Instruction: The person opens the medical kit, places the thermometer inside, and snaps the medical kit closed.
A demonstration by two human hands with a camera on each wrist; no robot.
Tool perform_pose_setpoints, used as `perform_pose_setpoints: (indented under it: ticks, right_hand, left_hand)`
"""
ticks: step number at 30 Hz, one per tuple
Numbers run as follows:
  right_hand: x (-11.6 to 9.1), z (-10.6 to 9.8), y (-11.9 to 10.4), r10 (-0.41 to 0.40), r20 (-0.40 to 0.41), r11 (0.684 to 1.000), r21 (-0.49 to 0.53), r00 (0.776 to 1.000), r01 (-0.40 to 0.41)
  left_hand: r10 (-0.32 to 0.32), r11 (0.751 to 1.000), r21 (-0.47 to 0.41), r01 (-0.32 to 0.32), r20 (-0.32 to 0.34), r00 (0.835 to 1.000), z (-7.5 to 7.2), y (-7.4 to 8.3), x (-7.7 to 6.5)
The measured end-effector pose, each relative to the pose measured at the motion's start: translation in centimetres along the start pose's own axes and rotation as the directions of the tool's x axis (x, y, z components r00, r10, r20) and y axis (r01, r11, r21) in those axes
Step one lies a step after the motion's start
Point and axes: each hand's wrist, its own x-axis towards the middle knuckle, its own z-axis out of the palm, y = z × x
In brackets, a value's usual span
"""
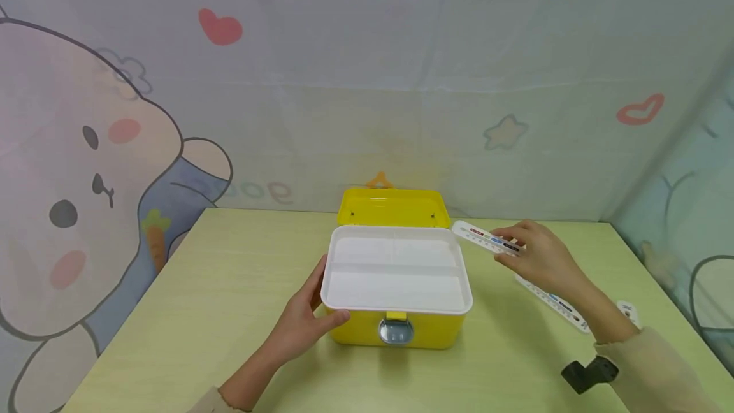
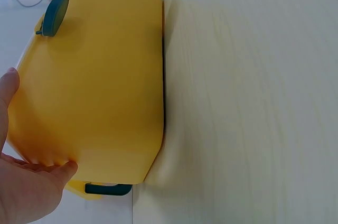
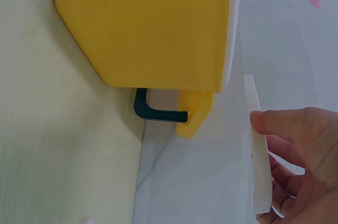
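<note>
A yellow storage box (image 1: 361,330) stands on the table with its lid swung back and a white two-section tray (image 1: 395,289) across its top. My left hand (image 1: 304,320) grips the box's left front corner, thumb on the front and fingers along the side. In the left wrist view that hand (image 2: 31,187) holds the yellow wall. Right of the tray and above the table, my right hand (image 1: 539,257) pinches a flat white thermometer (image 1: 478,236) by its near end. Seen edge-on in the right wrist view, the thermometer (image 3: 259,155) lies between thumb and fingers.
A second white thermometer (image 1: 553,301) lies on the table (image 1: 241,285) under the right forearm. Farther right, a white piece (image 1: 627,312) is partly hidden by that arm. The raised yellow lid (image 1: 395,202) is close to the printed backdrop. A dark handle (image 3: 158,113) projects behind the box.
</note>
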Motion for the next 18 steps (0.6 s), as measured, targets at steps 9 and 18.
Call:
perform_pose_setpoints:
  ticks: [9, 18]
  right_hand:
    - [0.3, -0.2, -1.8, -0.020, 0.039, 1.000, 0.023, 0.999, 0.019]
    - [0.6, 0.0, -3.3, -0.075, 0.047, 0.997, 0.030, 0.996, 0.074]
  left_hand:
    - [0.006, 1.000, 0.003, -0.006, -0.001, 1.000, 0.0, 0.0, 0.0]
    - [-0.006, 1.000, 0.002, 0.006, -0.001, 1.000, 0.0, 0.1, 0.0]
